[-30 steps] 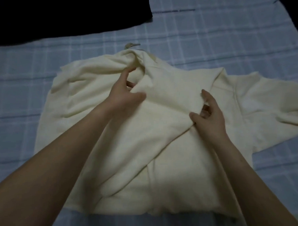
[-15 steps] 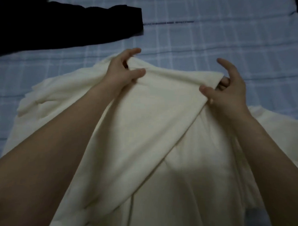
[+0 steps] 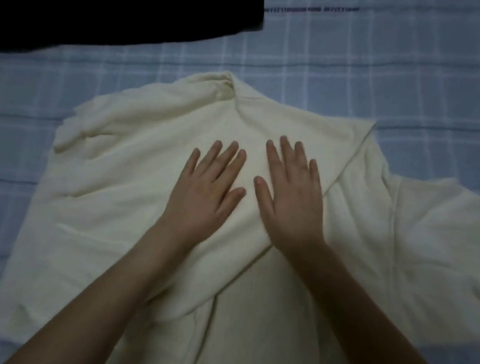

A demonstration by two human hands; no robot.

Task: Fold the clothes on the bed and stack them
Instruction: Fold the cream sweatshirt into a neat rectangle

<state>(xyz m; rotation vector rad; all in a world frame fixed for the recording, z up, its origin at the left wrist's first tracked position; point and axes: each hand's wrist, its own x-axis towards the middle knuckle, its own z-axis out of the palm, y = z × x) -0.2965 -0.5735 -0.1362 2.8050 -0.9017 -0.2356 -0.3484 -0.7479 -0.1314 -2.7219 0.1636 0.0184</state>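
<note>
No text, brand or number can be read. A thin row of small dark marks [image 3: 309,9] is seen on the checked sheet [image 3: 376,55], running left to right near the top edge, just right of the black garment [image 3: 117,11]. The marks are spaced like printed or stitched lettering, with a short gap partway along the row, but they are too small and blurred to be made out, and it cannot be told whether letters or a plain pattern are shown.
</note>
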